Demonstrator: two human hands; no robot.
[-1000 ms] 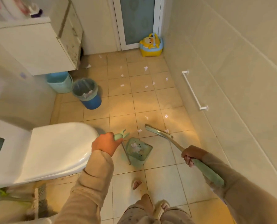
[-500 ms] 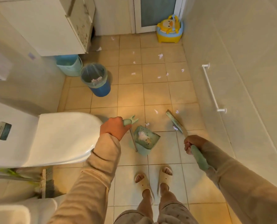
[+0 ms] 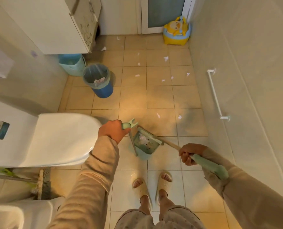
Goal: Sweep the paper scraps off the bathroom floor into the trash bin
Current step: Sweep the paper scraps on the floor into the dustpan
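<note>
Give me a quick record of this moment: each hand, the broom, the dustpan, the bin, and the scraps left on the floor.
left hand: grips the dustpan handle
right hand: grips the broom handle
broom head: at the dustpan's mouth
dustpan: in front of the feet, some scraps inside
trash bin: lined, beyond the toilet, paper already in it
paper scraps: several scattered on the floor farther ahead
</note>
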